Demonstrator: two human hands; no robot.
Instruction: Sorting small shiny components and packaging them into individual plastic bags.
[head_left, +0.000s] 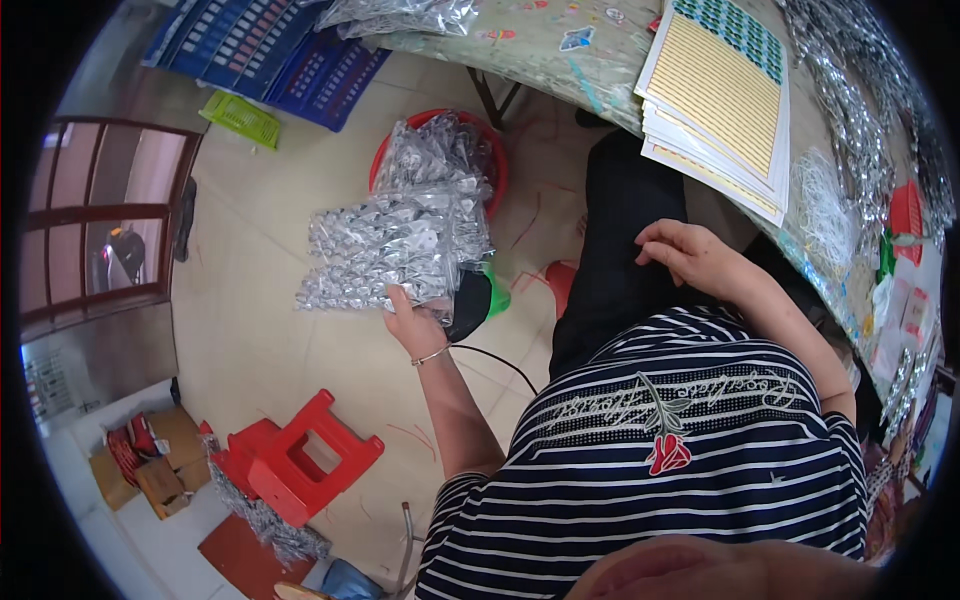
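Observation:
My left hand (415, 318) is stretched out to my left and grips a thick bundle of shiny silver foil packets (395, 245) by its lower edge, holding it over the floor. Just beyond the bundle stands a red basin (490, 150) heaped with more silver packets (432, 150). My right hand (690, 255) rests on my thigh, on black trousers, fingers loosely curled and holding nothing. A thin bracelet circles my left wrist.
A table (560, 50) at the upper right carries a stack of yellow-and-white sheets (720, 95) and strings of silver packets (850, 110). A red plastic stool (305, 460) stands at the lower left near cardboard boxes (140, 465). Blue crates (270, 45) and a green basket (240, 118) lie on the tiled floor.

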